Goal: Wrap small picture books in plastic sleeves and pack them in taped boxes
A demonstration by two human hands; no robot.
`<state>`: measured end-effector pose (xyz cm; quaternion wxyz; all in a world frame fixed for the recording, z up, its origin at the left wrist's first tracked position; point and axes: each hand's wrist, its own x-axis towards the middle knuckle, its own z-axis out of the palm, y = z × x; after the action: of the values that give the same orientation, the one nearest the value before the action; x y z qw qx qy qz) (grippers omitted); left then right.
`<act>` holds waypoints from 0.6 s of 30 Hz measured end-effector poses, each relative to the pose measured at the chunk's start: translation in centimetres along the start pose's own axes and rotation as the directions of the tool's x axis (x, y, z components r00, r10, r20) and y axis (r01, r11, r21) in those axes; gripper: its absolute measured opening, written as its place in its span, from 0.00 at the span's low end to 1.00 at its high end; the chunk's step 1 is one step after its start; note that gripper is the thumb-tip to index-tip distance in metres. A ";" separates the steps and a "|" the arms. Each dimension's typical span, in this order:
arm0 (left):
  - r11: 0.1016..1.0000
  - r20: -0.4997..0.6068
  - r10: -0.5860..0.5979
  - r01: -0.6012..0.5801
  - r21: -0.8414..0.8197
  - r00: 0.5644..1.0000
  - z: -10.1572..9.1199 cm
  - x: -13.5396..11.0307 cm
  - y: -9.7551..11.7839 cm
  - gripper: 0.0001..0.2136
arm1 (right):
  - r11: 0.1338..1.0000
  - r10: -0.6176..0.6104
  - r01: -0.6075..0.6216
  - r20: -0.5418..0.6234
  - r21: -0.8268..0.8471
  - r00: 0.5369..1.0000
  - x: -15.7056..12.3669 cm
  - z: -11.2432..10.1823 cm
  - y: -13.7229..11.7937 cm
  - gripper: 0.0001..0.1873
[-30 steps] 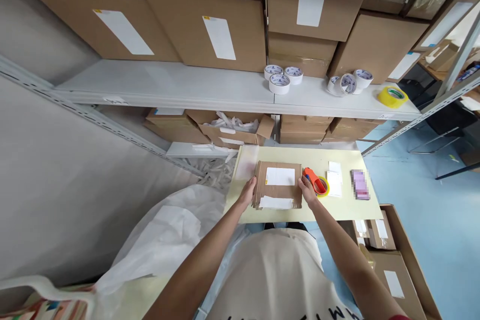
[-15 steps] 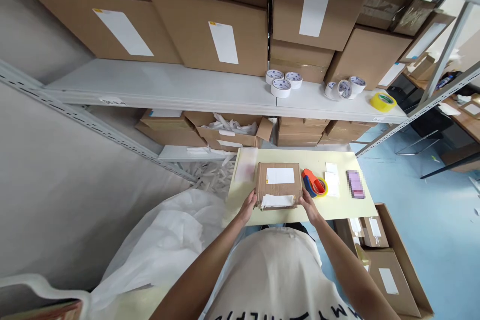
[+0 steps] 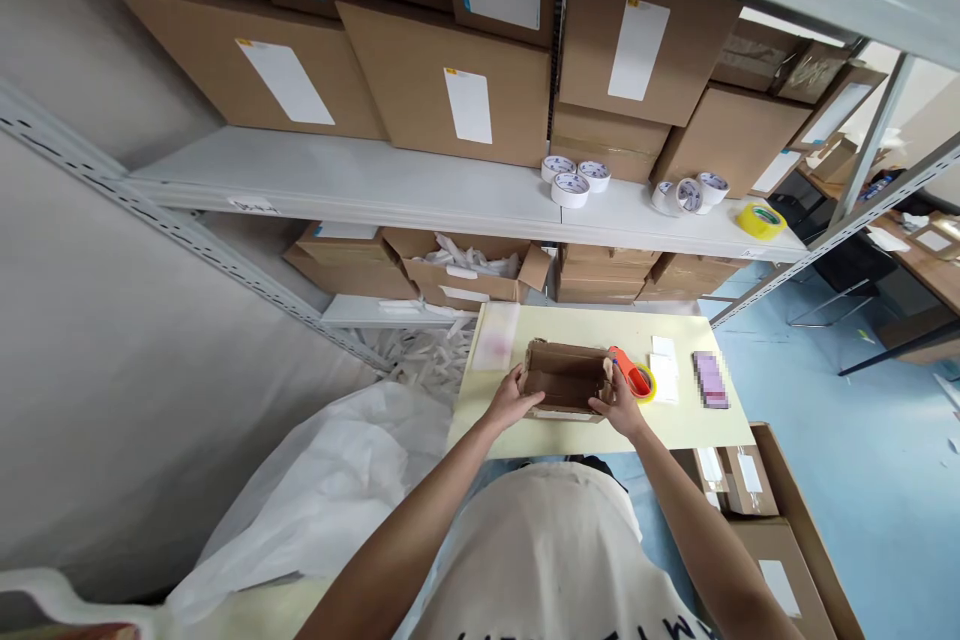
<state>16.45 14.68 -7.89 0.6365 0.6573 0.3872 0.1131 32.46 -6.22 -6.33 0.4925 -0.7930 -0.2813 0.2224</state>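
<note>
A small brown cardboard box (image 3: 568, 374) is held over the pale yellow tabletop (image 3: 495, 436), its hollow inside facing up towards me. Gripping its left side is my left hand (image 3: 516, 398), with the thumb along the near edge. My right hand (image 3: 621, 404) clasps the opposite side, thumb also on the near rim. Just right of that hand lies an orange tape dispenser (image 3: 628, 367) with a yellow tape roll (image 3: 645, 383). White paper slips (image 3: 664, 372) rest beside the dispenser, and further right is a purple, pixelated item (image 3: 709, 379).
A grey shelf (image 3: 375, 176) behind the table carries large cartons (image 3: 450, 85), white tape rolls (image 3: 570, 188) and a yellow tape roll (image 3: 760, 220). White plastic sheeting (image 3: 322, 480) bulges at the left. A big open carton (image 3: 801, 520) with boxes stands on the floor at the right.
The box has been turned: its labelled top faced me before, and now its open, hollow side does. Both hands have shifted their hold, thumbs now over the near edge.
</note>
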 end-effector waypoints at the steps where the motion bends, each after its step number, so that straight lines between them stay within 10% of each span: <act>1: 0.999 -0.005 -0.001 0.001 0.036 1.000 0.0 -0.2 0.0 0.40 | 0.996 0.005 -0.007 -0.026 -0.087 1.000 -0.1 0.0 -0.1 0.52; 5: 0.967 -0.098 0.131 -0.105 0.232 0.987 -0.8 -1.4 0.5 0.36 | 0.893 -0.129 0.089 -0.061 -0.442 0.990 -0.9 -0.9 -2.2 0.47; 10: 0.771 0.015 0.485 -0.435 0.466 0.874 -1.1 -2.8 3.7 0.18 | 0.729 -0.200 0.339 0.289 -0.594 0.936 -0.8 -1.1 -7.0 0.26; 14: 0.663 0.255 0.346 -0.428 0.614 0.903 0.7 -2.9 5.2 0.13 | 0.641 0.068 0.323 0.471 -0.696 0.880 0.2 1.1 -9.6 0.21; 18: 0.617 0.123 0.306 -0.295 0.729 0.944 2.0 -2.8 3.6 0.21 | 0.593 0.146 0.273 0.434 -0.758 0.889 0.4 1.5 -9.3 0.17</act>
<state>17.14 11.78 -3.94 0.2852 0.9123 0.2883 0.0563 29.70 -1.61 1.43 0.0106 -0.8425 -0.4862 0.2315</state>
